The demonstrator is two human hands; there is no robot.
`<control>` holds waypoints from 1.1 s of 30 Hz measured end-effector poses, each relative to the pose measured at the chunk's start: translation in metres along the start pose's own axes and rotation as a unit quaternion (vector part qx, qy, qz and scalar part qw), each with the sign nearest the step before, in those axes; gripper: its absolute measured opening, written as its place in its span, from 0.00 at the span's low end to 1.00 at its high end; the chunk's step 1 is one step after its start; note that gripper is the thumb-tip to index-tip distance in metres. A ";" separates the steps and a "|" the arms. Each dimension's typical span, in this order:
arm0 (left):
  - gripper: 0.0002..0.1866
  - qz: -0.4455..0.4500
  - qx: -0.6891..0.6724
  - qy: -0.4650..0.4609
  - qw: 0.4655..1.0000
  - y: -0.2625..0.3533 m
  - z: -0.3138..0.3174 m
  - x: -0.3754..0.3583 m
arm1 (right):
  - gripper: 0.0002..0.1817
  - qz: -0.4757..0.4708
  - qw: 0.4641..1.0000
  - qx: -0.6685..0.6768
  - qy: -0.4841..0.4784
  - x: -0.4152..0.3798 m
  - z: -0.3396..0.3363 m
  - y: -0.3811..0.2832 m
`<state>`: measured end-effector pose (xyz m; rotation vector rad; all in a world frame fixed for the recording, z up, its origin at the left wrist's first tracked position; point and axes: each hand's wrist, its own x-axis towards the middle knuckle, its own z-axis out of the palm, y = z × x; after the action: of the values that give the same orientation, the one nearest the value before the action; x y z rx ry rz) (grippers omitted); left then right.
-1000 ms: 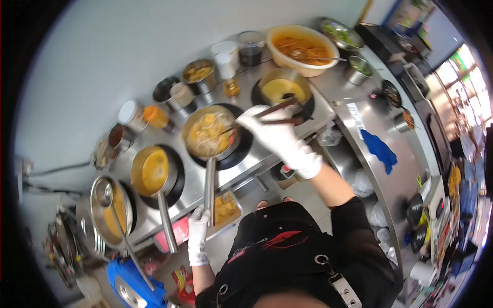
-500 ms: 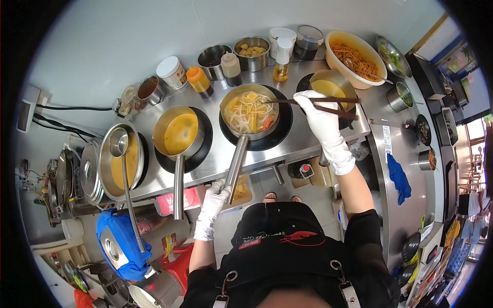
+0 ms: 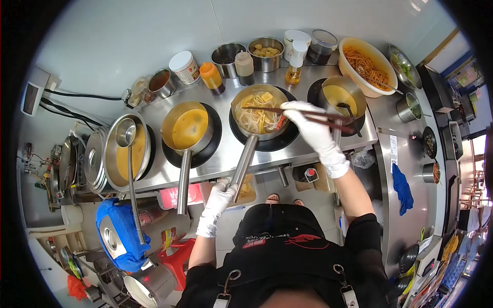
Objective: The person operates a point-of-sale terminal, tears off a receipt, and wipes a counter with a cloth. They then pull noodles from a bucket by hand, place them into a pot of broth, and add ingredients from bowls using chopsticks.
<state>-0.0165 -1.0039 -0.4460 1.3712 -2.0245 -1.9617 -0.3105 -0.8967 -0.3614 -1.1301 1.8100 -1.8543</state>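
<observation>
A steel saucepan [image 3: 259, 134] sits on a black round burner at the middle of the counter. Noodles [image 3: 254, 115] in broth, a yellow block and a red piece fill it. My left hand [image 3: 218, 203], in a white glove, is closed around the lower end of its handle. Long dark chopsticks [image 3: 323, 117] are held in my gloved right hand [image 3: 313, 126], above and to the right of the pan. Their tips reach over the noodles; whether they touch them I cannot tell.
A saucepan of yellow broth [image 3: 189, 128] stands left, a wide bowl with a ladle [image 3: 126, 134] beyond it. At right are another broth pan [image 3: 341, 97] and a tub of orange shreds [image 3: 367, 66]. Sauce bottles [image 3: 211, 77] and pots [image 3: 266, 54] line the back.
The view has shifted, so the counter appears farther right. My right hand and the chopsticks have moved left relative to the noodle pan. My left hand keeps its hold on the handle.
</observation>
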 end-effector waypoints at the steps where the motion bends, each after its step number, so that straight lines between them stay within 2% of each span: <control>1: 0.28 0.000 0.001 0.000 1.000 -0.002 0.000 0.001 | 0.09 -0.030 0.997 -0.054 -0.035 0.000 0.006 0.010; 4: 0.28 0.009 0.024 0.004 1.000 -0.009 -0.002 0.005 | 0.09 0.013 0.989 -0.121 -0.089 -0.006 0.007 0.014; 5: 0.28 0.011 0.019 0.001 1.000 -0.009 -0.002 0.005 | 0.09 0.041 0.993 -0.090 -0.063 -0.006 0.004 0.014; 7: 0.28 0.010 0.010 0.000 1.000 -0.005 -0.001 0.001 | 0.09 0.031 0.993 -0.101 -0.061 -0.002 -0.007 0.011; 9: 0.28 0.016 -0.021 -0.007 1.000 0.004 0.000 -0.003 | 0.08 0.016 0.998 -0.059 -0.021 0.001 -0.014 0.001; 12: 0.28 0.019 -0.024 -0.018 0.999 0.006 -0.002 -0.003 | 0.08 0.009 0.995 -0.101 0.009 0.007 -0.032 -0.022; 13: 0.28 0.019 -0.024 -0.019 0.999 0.005 -0.003 -0.003 | 0.09 0.056 0.992 -0.116 0.001 0.008 -0.036 -0.028; 15: 0.29 0.009 -0.025 -0.018 1.000 0.003 -0.003 -0.001 | 0.10 0.077 0.995 -0.067 -0.002 0.007 -0.036 -0.015; 17: 0.29 0.006 -0.010 -0.016 1.000 0.006 -0.003 -0.001 | 0.10 0.109 0.989 -0.097 0.012 0.001 -0.038 -0.010; 19: 0.29 0.000 0.003 -0.012 1.000 0.005 -0.002 -0.001 | 0.09 0.124 0.985 -0.116 0.025 -0.006 -0.039 -0.035; 21: 0.30 0.017 -0.004 -0.020 1.000 0.002 -0.003 0.000 | 0.08 0.018 0.993 -0.094 0.068 -0.014 -0.044 -0.048; 23: 0.30 0.019 -0.010 -0.027 0.999 0.003 -0.004 -0.001 | 0.08 0.031 0.992 0.023 0.120 -0.025 -0.050 -0.042; 25: 0.30 0.024 -0.016 -0.035 0.999 0.003 -0.004 0.000 | 0.09 0.081 0.985 0.089 0.123 -0.031 -0.056 -0.026; 27: 0.30 0.031 0.006 -0.021 0.999 0.002 -0.003 0.001 | 0.09 0.042 0.989 0.005 0.138 -0.040 -0.060 -0.031; 30: 0.30 0.022 -0.007 -0.030 0.999 0.011 -0.002 -0.005 | 0.12 0.027 0.970 0.108 0.215 -0.052 -0.067 -0.029; 33: 0.32 0.043 -0.031 -0.025 0.998 0.001 0.000 -0.002 | 0.15 0.041 0.955 0.165 0.242 -0.059 -0.075 -0.011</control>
<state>-0.0156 -1.0026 -0.4443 1.2133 -1.9892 -2.0233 -0.3226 -0.8012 -0.3617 -0.5015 1.6397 -2.4184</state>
